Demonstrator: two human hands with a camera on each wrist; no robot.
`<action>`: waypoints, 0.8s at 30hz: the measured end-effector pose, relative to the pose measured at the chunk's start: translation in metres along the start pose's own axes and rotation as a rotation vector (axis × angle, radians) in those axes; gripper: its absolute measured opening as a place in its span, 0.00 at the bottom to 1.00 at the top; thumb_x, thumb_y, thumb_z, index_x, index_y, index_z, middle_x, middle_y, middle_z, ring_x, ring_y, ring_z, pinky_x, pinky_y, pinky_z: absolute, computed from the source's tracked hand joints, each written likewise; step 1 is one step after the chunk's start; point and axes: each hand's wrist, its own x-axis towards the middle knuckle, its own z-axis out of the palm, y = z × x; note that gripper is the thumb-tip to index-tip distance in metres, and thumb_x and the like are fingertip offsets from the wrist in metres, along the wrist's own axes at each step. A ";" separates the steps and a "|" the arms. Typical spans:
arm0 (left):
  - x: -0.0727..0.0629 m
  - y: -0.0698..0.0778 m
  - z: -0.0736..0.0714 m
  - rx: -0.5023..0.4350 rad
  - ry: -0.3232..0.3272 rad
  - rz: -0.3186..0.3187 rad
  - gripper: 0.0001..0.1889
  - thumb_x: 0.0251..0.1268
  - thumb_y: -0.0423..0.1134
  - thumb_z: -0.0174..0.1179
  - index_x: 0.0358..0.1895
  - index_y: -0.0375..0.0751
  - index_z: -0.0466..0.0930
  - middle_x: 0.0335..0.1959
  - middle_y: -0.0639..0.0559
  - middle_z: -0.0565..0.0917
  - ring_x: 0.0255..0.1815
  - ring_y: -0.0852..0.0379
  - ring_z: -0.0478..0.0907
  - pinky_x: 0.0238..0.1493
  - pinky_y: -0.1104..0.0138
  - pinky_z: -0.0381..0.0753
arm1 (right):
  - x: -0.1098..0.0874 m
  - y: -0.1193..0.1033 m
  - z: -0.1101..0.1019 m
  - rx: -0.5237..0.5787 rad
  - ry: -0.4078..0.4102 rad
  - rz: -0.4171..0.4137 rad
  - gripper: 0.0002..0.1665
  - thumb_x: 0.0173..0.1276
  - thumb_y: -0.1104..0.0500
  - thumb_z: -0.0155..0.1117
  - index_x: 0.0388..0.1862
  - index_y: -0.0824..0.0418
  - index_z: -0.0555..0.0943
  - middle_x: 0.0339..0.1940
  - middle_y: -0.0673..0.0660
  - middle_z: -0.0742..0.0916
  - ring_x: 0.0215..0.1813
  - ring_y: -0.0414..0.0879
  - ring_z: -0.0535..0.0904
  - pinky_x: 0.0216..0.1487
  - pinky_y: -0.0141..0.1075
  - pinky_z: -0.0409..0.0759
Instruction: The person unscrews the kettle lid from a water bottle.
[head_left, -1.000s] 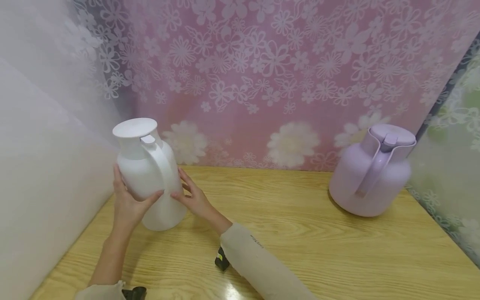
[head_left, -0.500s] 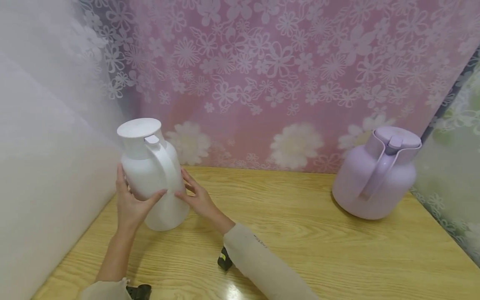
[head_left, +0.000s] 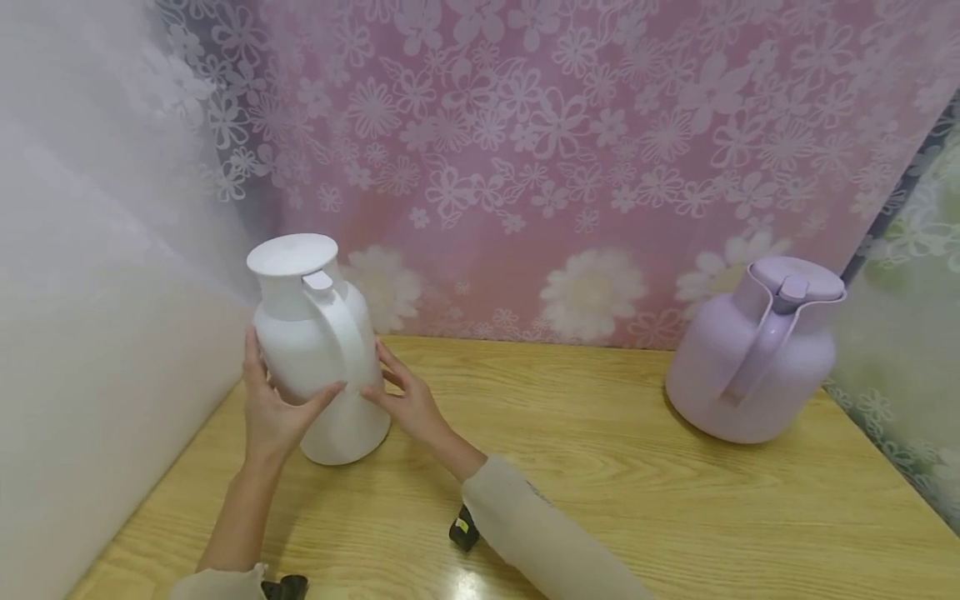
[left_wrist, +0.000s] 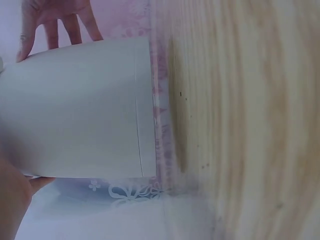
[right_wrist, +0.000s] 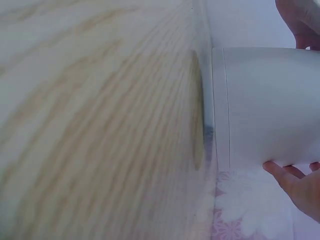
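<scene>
Both hands hold a white thermos jug (head_left: 322, 358) from its two sides, at the left of the head view. Its handle (head_left: 337, 325) faces the person, and its flat lid is on top. The left hand (head_left: 281, 417) grips the jug's left side, thumb across the front. On the right side, the right hand (head_left: 408, 404) grips with its thumb near the handle's lower end. In the left wrist view the jug's base (left_wrist: 146, 107) is a little apart from the table, over a dark shadow. The right wrist view shows the same gap. Fingers behind the jug are partly hidden.
A lilac thermos jug (head_left: 750, 367) stands at the right rear of the wooden table (head_left: 600, 467). A pink flowered curtain (head_left: 525, 167) hangs behind. White sheeting (head_left: 112, 292) borders the left side, close to the left hand, and a greenish flowered sheet (head_left: 907, 367) the right.
The white jug and both hands have shifted a little to the right. The grip looks the same. The camera view has also shifted slightly, and the lilac jug stays in place.
</scene>
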 end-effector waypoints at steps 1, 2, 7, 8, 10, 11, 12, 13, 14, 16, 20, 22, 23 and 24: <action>0.000 0.002 0.001 -0.010 -0.001 0.002 0.62 0.32 0.29 0.75 0.73 0.55 0.41 0.70 0.54 0.52 0.66 0.43 0.54 0.55 0.37 0.56 | -0.001 -0.002 -0.001 0.002 0.001 -0.005 0.38 0.64 0.68 0.59 0.71 0.60 0.56 0.70 0.55 0.61 0.63 0.60 0.65 0.50 0.34 0.74; 0.001 0.005 0.002 -0.021 -0.004 0.007 0.62 0.32 0.28 0.75 0.73 0.54 0.42 0.70 0.54 0.52 0.65 0.43 0.55 0.56 0.38 0.56 | -0.002 -0.003 -0.002 -0.002 0.003 -0.009 0.39 0.64 0.67 0.59 0.71 0.60 0.56 0.70 0.55 0.61 0.63 0.60 0.65 0.50 0.34 0.74; 0.002 0.013 0.007 -0.061 -0.019 0.027 0.62 0.32 0.27 0.75 0.73 0.53 0.42 0.70 0.57 0.53 0.65 0.43 0.55 0.56 0.39 0.55 | -0.009 -0.011 -0.009 -0.035 0.013 -0.019 0.39 0.65 0.67 0.58 0.72 0.59 0.55 0.70 0.56 0.61 0.63 0.59 0.64 0.52 0.35 0.73; 0.001 0.014 0.008 -0.065 -0.022 0.031 0.62 0.32 0.27 0.75 0.73 0.53 0.42 0.70 0.57 0.52 0.66 0.43 0.55 0.56 0.39 0.55 | -0.010 -0.012 -0.010 -0.046 0.013 -0.023 0.39 0.65 0.67 0.58 0.72 0.59 0.55 0.70 0.56 0.61 0.63 0.59 0.64 0.52 0.35 0.73; 0.000 0.015 0.010 -0.069 -0.023 0.026 0.62 0.32 0.27 0.75 0.73 0.54 0.42 0.70 0.57 0.52 0.66 0.43 0.55 0.57 0.38 0.54 | -0.012 -0.014 -0.012 -0.049 0.012 -0.032 0.39 0.65 0.67 0.58 0.72 0.60 0.54 0.70 0.57 0.61 0.63 0.60 0.64 0.52 0.35 0.73; -0.001 0.016 0.010 -0.075 -0.024 0.023 0.63 0.31 0.27 0.75 0.73 0.54 0.42 0.70 0.57 0.52 0.66 0.43 0.54 0.57 0.38 0.54 | -0.013 -0.015 -0.013 -0.051 0.014 -0.035 0.39 0.65 0.67 0.58 0.72 0.60 0.54 0.70 0.57 0.61 0.63 0.60 0.64 0.52 0.35 0.73; -0.002 0.016 0.011 -0.082 -0.026 0.024 0.63 0.31 0.27 0.75 0.73 0.54 0.42 0.70 0.56 0.52 0.66 0.43 0.54 0.57 0.38 0.54 | -0.015 -0.016 -0.014 -0.056 0.017 -0.037 0.39 0.65 0.67 0.58 0.72 0.61 0.54 0.70 0.58 0.61 0.63 0.60 0.64 0.52 0.35 0.73; -0.003 0.017 0.012 -0.090 -0.028 0.022 0.63 0.31 0.26 0.75 0.73 0.54 0.42 0.70 0.56 0.52 0.66 0.42 0.54 0.57 0.38 0.54 | -0.016 -0.017 -0.014 -0.060 0.020 -0.039 0.39 0.65 0.67 0.58 0.72 0.61 0.54 0.70 0.58 0.61 0.63 0.60 0.64 0.51 0.35 0.73; -0.003 0.018 0.012 -0.096 -0.031 0.021 0.63 0.31 0.26 0.74 0.73 0.54 0.42 0.70 0.57 0.52 0.66 0.42 0.55 0.57 0.38 0.54 | -0.018 -0.018 -0.015 -0.064 0.023 -0.040 0.39 0.65 0.67 0.58 0.72 0.61 0.54 0.70 0.58 0.61 0.63 0.60 0.64 0.51 0.36 0.73; -0.005 0.020 0.013 -0.103 -0.034 0.027 0.63 0.31 0.26 0.74 0.73 0.53 0.42 0.70 0.56 0.53 0.65 0.42 0.55 0.56 0.38 0.55 | -0.022 -0.020 -0.016 -0.069 0.031 -0.037 0.39 0.65 0.68 0.58 0.72 0.61 0.54 0.70 0.57 0.61 0.63 0.60 0.64 0.51 0.36 0.73; -0.007 0.024 0.016 -0.124 -0.046 0.051 0.63 0.30 0.24 0.74 0.73 0.51 0.42 0.69 0.55 0.54 0.64 0.41 0.57 0.56 0.38 0.56 | -0.029 -0.024 -0.018 -0.081 0.051 -0.040 0.39 0.64 0.68 0.58 0.72 0.62 0.54 0.70 0.58 0.61 0.63 0.60 0.64 0.51 0.37 0.73; -0.008 0.025 0.018 -0.135 -0.057 0.053 0.63 0.30 0.24 0.74 0.73 0.51 0.42 0.69 0.54 0.54 0.64 0.41 0.57 0.55 0.38 0.56 | -0.032 -0.026 -0.019 -0.075 0.065 -0.041 0.39 0.64 0.68 0.58 0.71 0.62 0.55 0.70 0.58 0.61 0.63 0.60 0.64 0.52 0.38 0.73; -0.008 0.026 0.019 -0.143 -0.065 0.052 0.63 0.30 0.24 0.74 0.73 0.51 0.42 0.69 0.53 0.54 0.64 0.41 0.57 0.55 0.38 0.56 | -0.034 -0.027 -0.020 -0.073 0.070 -0.037 0.39 0.64 0.68 0.58 0.71 0.62 0.55 0.70 0.59 0.61 0.63 0.60 0.64 0.52 0.39 0.73; -0.009 0.026 0.020 -0.146 -0.071 0.050 0.63 0.30 0.24 0.74 0.73 0.51 0.41 0.69 0.53 0.54 0.64 0.41 0.57 0.56 0.38 0.56 | -0.035 -0.028 -0.021 -0.072 0.075 -0.033 0.39 0.64 0.68 0.58 0.71 0.62 0.55 0.70 0.59 0.61 0.63 0.60 0.64 0.52 0.39 0.73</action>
